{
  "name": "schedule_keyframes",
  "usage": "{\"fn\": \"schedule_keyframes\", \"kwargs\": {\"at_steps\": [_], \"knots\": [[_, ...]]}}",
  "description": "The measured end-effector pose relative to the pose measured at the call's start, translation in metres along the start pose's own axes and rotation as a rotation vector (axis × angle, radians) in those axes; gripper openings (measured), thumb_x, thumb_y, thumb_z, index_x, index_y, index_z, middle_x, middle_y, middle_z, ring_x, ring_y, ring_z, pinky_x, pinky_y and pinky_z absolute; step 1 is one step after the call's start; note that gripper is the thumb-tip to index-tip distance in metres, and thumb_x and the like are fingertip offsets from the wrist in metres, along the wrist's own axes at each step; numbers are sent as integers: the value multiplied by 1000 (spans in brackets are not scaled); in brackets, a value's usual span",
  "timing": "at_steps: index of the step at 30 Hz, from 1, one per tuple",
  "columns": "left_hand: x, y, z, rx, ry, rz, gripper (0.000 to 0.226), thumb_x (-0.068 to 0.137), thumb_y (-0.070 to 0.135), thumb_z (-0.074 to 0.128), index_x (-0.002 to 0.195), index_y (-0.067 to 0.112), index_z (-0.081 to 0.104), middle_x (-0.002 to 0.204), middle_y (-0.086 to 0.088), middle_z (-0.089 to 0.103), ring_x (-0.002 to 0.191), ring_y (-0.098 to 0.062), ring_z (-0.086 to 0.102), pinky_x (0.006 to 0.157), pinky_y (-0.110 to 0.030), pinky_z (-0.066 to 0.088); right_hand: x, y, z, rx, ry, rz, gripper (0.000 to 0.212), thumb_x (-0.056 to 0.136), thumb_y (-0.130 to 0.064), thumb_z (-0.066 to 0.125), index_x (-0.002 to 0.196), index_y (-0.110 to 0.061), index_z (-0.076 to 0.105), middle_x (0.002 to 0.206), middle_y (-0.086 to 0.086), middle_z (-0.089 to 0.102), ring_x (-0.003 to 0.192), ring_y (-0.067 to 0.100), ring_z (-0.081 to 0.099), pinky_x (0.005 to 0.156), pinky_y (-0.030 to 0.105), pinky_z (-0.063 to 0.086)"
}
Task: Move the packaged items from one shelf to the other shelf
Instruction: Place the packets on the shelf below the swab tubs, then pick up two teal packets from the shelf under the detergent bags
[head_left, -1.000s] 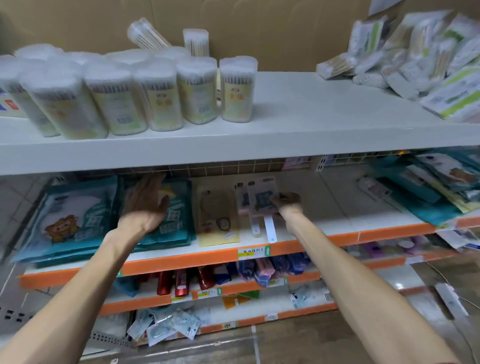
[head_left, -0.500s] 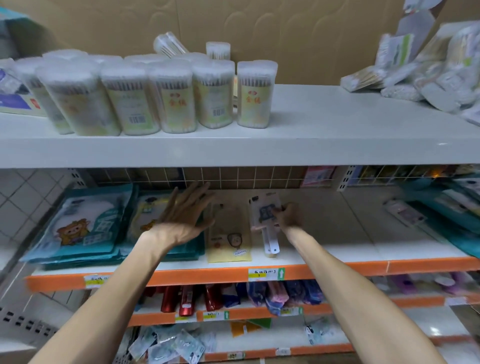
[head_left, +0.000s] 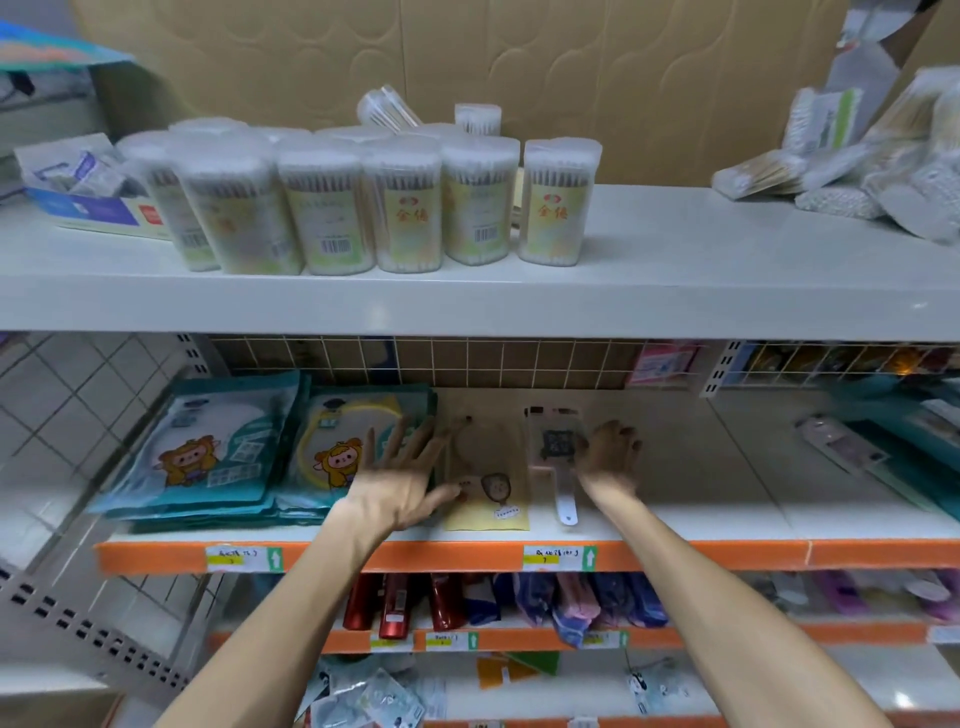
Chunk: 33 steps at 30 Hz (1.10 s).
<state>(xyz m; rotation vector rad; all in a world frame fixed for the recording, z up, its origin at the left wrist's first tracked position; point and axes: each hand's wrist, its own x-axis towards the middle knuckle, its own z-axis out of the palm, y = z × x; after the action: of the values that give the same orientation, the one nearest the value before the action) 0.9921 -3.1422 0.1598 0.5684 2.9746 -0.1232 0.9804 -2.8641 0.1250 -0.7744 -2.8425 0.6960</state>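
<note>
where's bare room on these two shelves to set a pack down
Top shelf: bare between the rightmost swab jar and the heap of packs. Middle shelf: bare right of the right hand, up to one lone pack. Crowded: the left of both.

Cotton-swab tubs (head_left: 558, 202): red characters 金德 on yellow labels. Price tags (head_left: 560, 557) on the orange shelf edge (head_left: 457, 557): green up-arrows, handwriting illegible. Packaged brush (head_left: 556, 441): print too blurred to read.

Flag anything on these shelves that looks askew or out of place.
On the top shelf, one swab tub lies tipped over behind the upright tubs, and swab packets are heaped unevenly at its right end. Loose packets lie scattered on the lowest shelf. Nothing odd about the clear packet the right hand grips.
</note>
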Motion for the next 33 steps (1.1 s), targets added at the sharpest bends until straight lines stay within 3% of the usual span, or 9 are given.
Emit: {"fn": "schedule_keyframes", "kwargs": {"at_steps": [2, 5, 9, 11, 13, 15, 18, 25, 33], "knots": [[-6, 1, 0, -14, -10, 0, 80, 90, 75, 20, 156, 32, 4, 164, 4, -7, 151, -25, -11, 119, -59, -4, -8, 0, -5, 93, 57, -26, 45, 100, -36, 49, 125, 1, 48, 129, 24, 49, 121, 40, 43, 98, 48, 39], [-14, 3, -10, 1, -32, 10, 78, 93, 71, 24, 156, 31, 1, 164, 5, -11, 150, -24, -15, 117, -57, -10, -30, 2, -27, 86, 77, -127, 37, 100, -36, 46, 118, -3, 49, 120, 19, 50, 111, 36, 48, 86, 44, 43], [-14, 13, -33, 26, -65, 85, 79, 93, 72, 15, 152, 33, -20, 157, 5, -33, 144, -22, -30, 115, -55, -17, -56, 10, -73, -193, -51, -235, 77, 96, -63, 12, 137, -7, 46, 136, 18, 52, 118, 34, 54, 94, 38, 46], [-10, 26, -47, -41, -112, 114, 75, 95, 69, 20, 154, 35, -14, 159, 1, -25, 148, -23, -18, 120, -56, -3, -61, 16, -93, -230, 31, -346, 67, 93, -54, 31, 143, -11, 42, 144, 13, 47, 128, 34, 47, 99, 41, 45], [-4, 46, -59, -92, -131, 151, 74, 95, 68, 23, 157, 31, 6, 164, -5, 0, 151, -26, 7, 120, -52, 13, -67, 24, -112, -297, 68, -424, 67, 87, -48, 42, 145, -15, 41, 147, 10, 45, 131, 33, 43, 102, 43, 42], [-2, 73, -67, -22, -2, 262, 76, 95, 66, 26, 156, 28, 2, 164, -4, 0, 151, -31, 3, 120, -55, 8, -75, 38, -130, -358, 70, -436, 66, 90, -51, 45, 147, -18, 38, 150, 8, 41, 136, 32, 36, 106, 45, 34], [2, 123, -78, -8, 135, 403, 77, 95, 63, 35, 156, 30, 1, 165, -2, 0, 151, -30, -4, 118, -58, 4, -90, 74, -156, -432, 88, -407, 70, 92, -60, 35, 148, -17, 35, 149, 6, 40, 139, 30, 29, 112, 44, 24], [-3, 253, -101, -13, 187, 639, 78, 95, 61, 38, 155, 33, -2, 162, 3, 7, 146, -26, 17, 109, -55, 30, -128, 198, -225, -461, 155, -274, 72, 94, -58, 45, 153, -21, 27, 162, -1, 23, 148, 26, 21, 117, 46, 20], [-18, 431, -108, 48, 222, 818, 77, 93, 64, 23, 157, 28, -1, 165, 1, -4, 151, -25, -4, 118, -60, 7, -179, 354, -313, -463, 183, -105, 68, 96, -55, 43, 155, -26, 25, 163, -7, 19, 150, 24, 13, 120, 45, 10]]}}
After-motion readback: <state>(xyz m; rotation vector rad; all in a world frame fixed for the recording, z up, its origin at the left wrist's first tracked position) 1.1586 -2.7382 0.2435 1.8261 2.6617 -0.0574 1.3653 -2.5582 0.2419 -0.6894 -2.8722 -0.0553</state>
